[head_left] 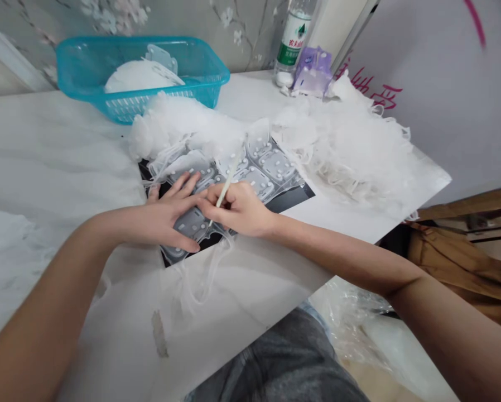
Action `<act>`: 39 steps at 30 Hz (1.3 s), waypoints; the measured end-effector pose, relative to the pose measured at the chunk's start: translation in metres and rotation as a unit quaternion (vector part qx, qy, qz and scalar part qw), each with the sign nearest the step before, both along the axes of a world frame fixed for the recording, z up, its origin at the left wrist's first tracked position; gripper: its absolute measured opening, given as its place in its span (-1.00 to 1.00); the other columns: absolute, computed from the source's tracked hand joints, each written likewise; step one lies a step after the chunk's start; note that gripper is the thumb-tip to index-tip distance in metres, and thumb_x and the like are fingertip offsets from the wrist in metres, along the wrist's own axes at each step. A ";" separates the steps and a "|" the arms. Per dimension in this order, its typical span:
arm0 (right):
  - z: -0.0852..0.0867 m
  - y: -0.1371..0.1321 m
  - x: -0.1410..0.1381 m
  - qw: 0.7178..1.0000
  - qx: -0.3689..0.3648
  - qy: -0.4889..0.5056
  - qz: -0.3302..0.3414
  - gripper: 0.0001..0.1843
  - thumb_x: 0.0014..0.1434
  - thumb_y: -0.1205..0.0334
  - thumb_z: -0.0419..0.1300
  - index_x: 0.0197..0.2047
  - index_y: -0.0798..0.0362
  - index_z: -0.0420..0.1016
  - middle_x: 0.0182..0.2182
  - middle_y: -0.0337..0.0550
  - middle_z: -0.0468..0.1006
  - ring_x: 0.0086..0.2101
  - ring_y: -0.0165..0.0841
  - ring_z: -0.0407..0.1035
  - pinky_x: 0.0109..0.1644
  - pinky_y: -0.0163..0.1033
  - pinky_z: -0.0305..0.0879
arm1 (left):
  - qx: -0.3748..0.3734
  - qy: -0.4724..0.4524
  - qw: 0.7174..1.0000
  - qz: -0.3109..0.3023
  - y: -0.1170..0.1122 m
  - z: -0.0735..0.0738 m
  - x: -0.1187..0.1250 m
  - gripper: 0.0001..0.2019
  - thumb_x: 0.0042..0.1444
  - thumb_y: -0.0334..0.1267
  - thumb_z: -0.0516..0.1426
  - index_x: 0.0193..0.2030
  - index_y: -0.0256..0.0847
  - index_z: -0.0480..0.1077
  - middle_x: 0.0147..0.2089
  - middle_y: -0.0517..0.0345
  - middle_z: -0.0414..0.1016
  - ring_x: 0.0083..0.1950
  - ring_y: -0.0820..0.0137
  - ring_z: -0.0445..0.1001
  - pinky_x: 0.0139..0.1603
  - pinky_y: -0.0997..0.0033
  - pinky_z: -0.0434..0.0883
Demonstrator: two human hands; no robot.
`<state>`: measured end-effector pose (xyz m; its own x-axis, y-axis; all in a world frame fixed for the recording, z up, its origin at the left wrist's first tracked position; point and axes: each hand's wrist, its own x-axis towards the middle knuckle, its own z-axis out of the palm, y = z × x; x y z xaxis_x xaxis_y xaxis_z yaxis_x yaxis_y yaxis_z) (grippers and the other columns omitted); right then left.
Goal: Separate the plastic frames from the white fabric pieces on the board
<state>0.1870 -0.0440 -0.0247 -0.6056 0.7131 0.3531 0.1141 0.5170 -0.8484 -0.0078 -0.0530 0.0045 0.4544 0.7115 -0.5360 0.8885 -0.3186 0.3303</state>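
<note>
A translucent sheet of moulded plastic parts (259,184) lies on a black mat (294,196) on the white table. Across its left part my left hand (167,215) is spread flat, fingers apart, pressing on the sheet. My right hand (237,209) pinches a thin pale stick (229,181) like a pen, its lower tip touching the sheet's near edge close to my left thumb. Loose strips of trimmed white material (211,268) hang from that near edge. White fluffy fill (192,120) covers the sheet's far side. What kind of tool the stick is, I cannot tell.
A blue plastic basket (129,106) with white and clear pieces stands at the back left. A large heap of white scraps (351,145) spreads to the right. Behind it are a water bottle (293,42) and a purple pack (313,72). The table's edge (271,329) runs diagonally in front.
</note>
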 end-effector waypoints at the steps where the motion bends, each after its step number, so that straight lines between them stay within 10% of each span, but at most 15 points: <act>1: 0.001 0.001 0.000 1.000 0.007 -0.002 0.002 -0.66 0.19 0.19 0.05 -0.58 0.04 0.07 -0.66 -0.37 0.16 -0.58 -0.56 0.04 -0.45 -0.37 0.00 | 0.001 -0.005 1.000 -0.003 0.000 -0.001 -0.002 0.05 -0.07 0.30 0.13 0.46 0.05 -0.31 0.45 0.20 -0.78 0.44 0.06 -0.72 0.30 -0.29 -0.45; 21: -0.007 -0.002 -0.002 0.996 -0.089 0.021 -0.004 -0.65 0.18 0.20 0.11 -0.57 0.03 0.08 -0.74 -0.41 0.23 -0.68 -0.58 0.14 -0.52 -0.42 0.08 | 0.012 -0.029 0.999 -0.001 0.000 -0.001 0.000 -0.06 -0.01 0.29 0.08 0.45 0.06 -0.18 0.46 0.22 -0.73 0.44 -0.01 -0.67 0.29 -0.32 -0.44; 30: 0.008 0.005 0.002 0.993 0.101 -0.055 -0.008 -0.66 0.19 0.20 0.02 -0.57 0.02 0.01 -0.68 -0.37 0.11 -0.62 -0.57 -0.02 -0.49 -0.35 -0.04 | -0.008 -0.031 0.999 0.013 -0.001 0.000 0.001 -0.01 -0.04 0.32 0.08 0.45 0.07 -0.25 0.46 0.24 -0.75 0.45 0.10 -0.71 0.29 -0.27 -0.49; 39: 0.002 0.002 0.001 1.000 0.001 0.002 -0.016 -0.63 0.21 0.12 0.04 -0.57 0.03 0.08 -0.69 -0.38 0.14 -0.61 -0.56 0.02 -0.48 -0.38 0.01 | -0.008 0.005 1.000 0.008 0.001 -0.001 0.003 0.05 -0.07 0.28 0.10 0.46 0.05 -0.36 0.43 0.32 -0.84 0.44 0.15 -0.77 0.31 -0.22 -0.50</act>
<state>0.1883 -0.0423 -0.0223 -0.5817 0.7313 0.3561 0.1275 0.5144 -0.8481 -0.0048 -0.0520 0.0030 0.4379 0.7097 -0.5519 0.8965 -0.2993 0.3265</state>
